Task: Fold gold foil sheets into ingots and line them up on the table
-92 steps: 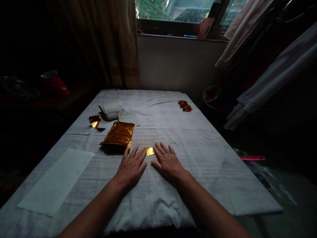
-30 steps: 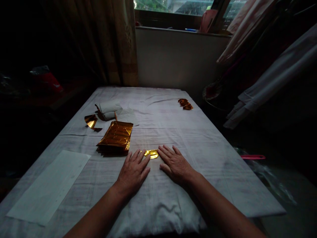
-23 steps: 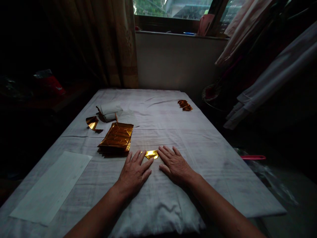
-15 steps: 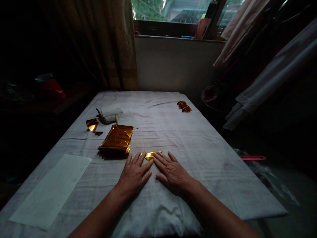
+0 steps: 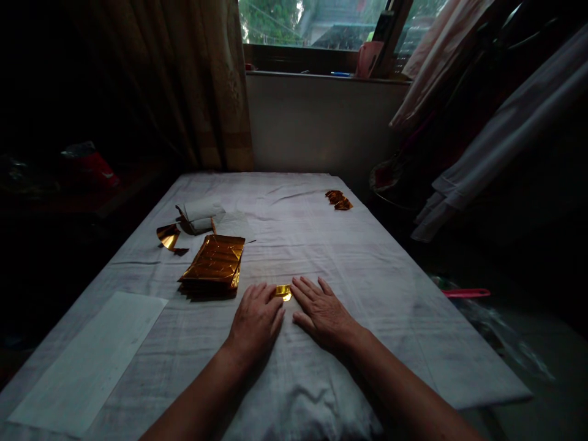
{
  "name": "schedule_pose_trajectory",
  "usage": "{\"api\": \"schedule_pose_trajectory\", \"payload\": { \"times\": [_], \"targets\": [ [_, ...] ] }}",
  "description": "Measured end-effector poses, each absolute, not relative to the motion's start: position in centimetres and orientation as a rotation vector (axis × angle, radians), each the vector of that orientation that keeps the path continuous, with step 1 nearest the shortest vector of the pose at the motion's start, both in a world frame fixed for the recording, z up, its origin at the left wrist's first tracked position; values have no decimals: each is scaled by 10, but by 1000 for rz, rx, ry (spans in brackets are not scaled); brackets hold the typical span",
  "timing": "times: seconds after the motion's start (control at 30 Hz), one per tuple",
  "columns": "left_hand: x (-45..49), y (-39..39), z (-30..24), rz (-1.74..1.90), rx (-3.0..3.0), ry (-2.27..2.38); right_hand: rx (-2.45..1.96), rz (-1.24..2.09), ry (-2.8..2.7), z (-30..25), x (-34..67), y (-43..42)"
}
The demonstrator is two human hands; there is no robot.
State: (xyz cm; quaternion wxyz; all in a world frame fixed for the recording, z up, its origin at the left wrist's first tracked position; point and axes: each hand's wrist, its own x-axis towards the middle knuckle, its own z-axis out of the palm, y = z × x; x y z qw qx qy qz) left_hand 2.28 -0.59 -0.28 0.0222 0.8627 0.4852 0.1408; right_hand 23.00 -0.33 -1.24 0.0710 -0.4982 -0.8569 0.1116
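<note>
One gold foil strip (image 5: 283, 290) on the wrinkled pale cloth (image 5: 390, 318), between left hand (image 5: 257, 315) (curled at one end, can't tell if gripping) and right hand (image 5: 324, 311) (flat, fingers out, at the other). Foil stack (image 5: 215, 260) to the left. Low light: window (image 5: 285, 21) ahead, pink container (image 5: 368, 59) on sill (image 5: 298, 75), curtain (image 5: 220, 92) on left, clothes (image 5: 482, 147) hanging right.

Gold foil strip (image 5: 283, 291), apparently folded, between both hands (image 5: 324, 310)

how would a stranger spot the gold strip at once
On the near half of the table, find the left hand and right hand. Between them lies the gold strip. Unlike the thick, darker stack to its left, it is small and bright yellow.
</note>
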Motion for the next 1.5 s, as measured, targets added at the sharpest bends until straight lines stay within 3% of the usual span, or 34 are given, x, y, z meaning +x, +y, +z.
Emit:
{"api": "schedule_pose_trajectory", "payload": {
  "times": [0.33, 0.83, 1.13, 1.5],
  "targets": [
    [9, -16, -37, 410, 2863, 1492, -1511, 363, -2591, -11, 230, -2],
    [12, -10, -24, 355, 2618, 1851, -1548, 351, -2606, -8, 228, -3],
    [17, -25, -26, 355, 2693, 1488, -1528, 324, -2597, -11, 229, -3],
    [3, -9, 0, 369, 2642, 1598, -1538, 324, -2527, -7, 225, -3]
  ]
}}
